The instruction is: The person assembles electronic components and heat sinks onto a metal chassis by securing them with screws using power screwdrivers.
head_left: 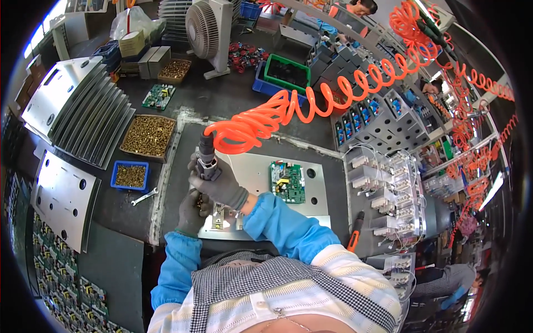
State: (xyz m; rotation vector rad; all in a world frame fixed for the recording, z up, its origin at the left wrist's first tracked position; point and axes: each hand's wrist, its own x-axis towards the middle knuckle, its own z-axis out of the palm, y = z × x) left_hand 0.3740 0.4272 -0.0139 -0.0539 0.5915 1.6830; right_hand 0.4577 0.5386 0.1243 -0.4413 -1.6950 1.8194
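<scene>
My right hand (225, 186), in a grey glove, grips an upright dark air screwdriver (207, 161). An orange coiled hose (250, 125) runs from its top. Just below it, my gloved left hand (192, 215) is curled at the left edge of a silver metal plate (252, 169). Small brass-coloured parts show between its fingers, partly hidden. On the plate's right half lies a green circuit board (287, 182) with a yellow component. A small metal bracket (223, 217) sits on the plate's near left part, beside my left hand and partly under my right forearm.
Left stand a box of brass fasteners (147, 136), a blue tray (130, 175), a wrench (145, 196) and stacked metal panels (83, 105). An orange-black screwdriver (356, 232) and wired white modules (386, 194) lie right. Behind are a fan (208, 30) and green bin (287, 72).
</scene>
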